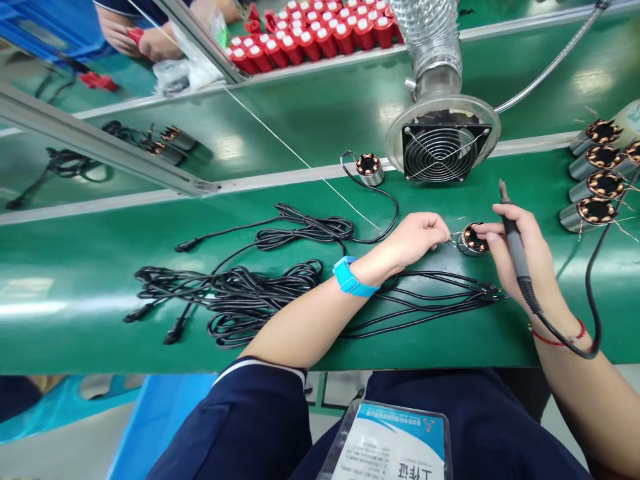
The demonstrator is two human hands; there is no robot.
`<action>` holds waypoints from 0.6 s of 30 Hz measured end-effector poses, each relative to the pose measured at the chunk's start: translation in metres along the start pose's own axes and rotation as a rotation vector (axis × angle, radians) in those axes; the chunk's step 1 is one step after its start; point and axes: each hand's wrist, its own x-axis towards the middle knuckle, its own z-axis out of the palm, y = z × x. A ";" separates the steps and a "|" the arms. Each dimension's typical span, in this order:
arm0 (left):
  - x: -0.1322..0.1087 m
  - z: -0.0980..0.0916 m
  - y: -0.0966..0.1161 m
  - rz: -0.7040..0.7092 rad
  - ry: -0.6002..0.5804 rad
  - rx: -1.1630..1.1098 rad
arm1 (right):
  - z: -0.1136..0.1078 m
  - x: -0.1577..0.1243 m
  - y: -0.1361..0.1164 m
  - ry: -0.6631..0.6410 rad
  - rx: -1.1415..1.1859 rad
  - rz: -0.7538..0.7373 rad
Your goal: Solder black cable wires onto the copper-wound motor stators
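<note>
Small motor: short metal cylinder, copper windings ringing dark core, tipped on green belt, wound face up. Thin wire ends jut out at its 9 o'clock, pinched in left hand. Soldering iron: slim dark handle at motor's 3 o'clock, gripped in right hand, tip toward 12 o'clock, clear of motor; black cord trails toward 5 o'clock.

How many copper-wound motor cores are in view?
9: one core between left hand and right hand, one beside the fan, five at the right edge, two on the far belt at left. More may lie off frame.
</note>
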 end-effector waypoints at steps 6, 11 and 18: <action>0.010 -0.001 -0.008 0.137 0.078 -0.008 | 0.003 -0.007 0.003 0.215 0.074 -0.134; 0.010 0.001 -0.006 0.147 0.085 0.023 | 0.002 -0.011 0.010 0.270 0.089 -0.375; 0.007 0.004 -0.001 0.101 0.114 0.028 | 0.000 -0.006 0.013 0.356 0.079 -0.504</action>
